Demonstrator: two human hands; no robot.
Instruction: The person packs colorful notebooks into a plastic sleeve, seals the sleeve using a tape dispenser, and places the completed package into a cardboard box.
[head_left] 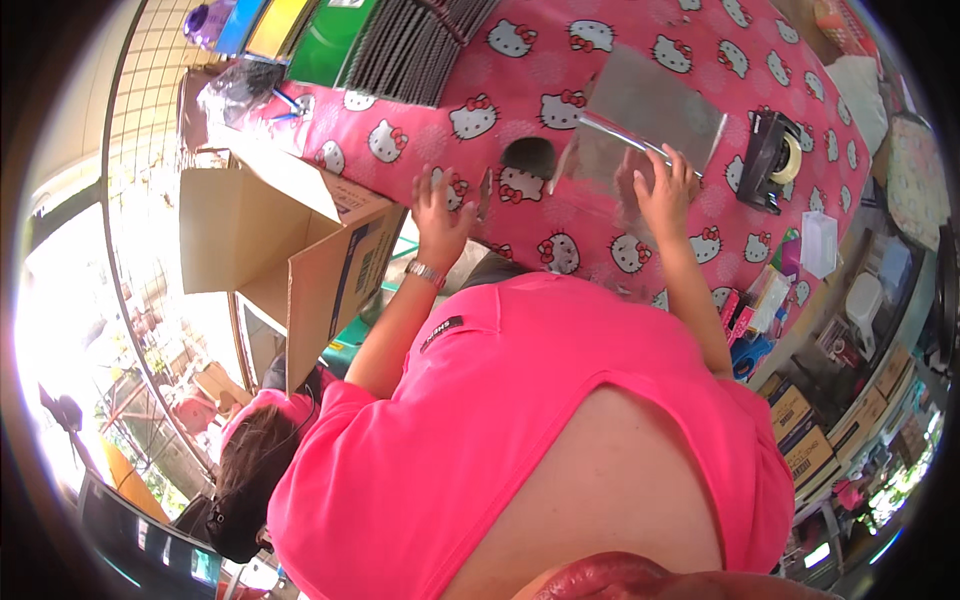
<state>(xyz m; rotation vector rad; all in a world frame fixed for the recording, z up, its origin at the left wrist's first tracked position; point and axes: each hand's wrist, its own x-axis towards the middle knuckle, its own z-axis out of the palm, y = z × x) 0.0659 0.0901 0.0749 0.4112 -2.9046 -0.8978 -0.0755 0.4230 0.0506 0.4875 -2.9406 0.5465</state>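
Handling a clear plastic bag [622, 160] on the pink patterned bench [560, 70], just left of the tape dispenser [772, 158]. Right hand [663, 190] grasped the bag's near edge, fingers curled. Left hand [438, 205] hovered released, farther left of the dispenser. Judged: bagging step; next, steadying the bag mouth.

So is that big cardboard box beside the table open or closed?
Open. The cardboard box has its flaps standing out from the top, one angled toward the pink table, and its pale inner wall shows. What is inside cannot be seen.
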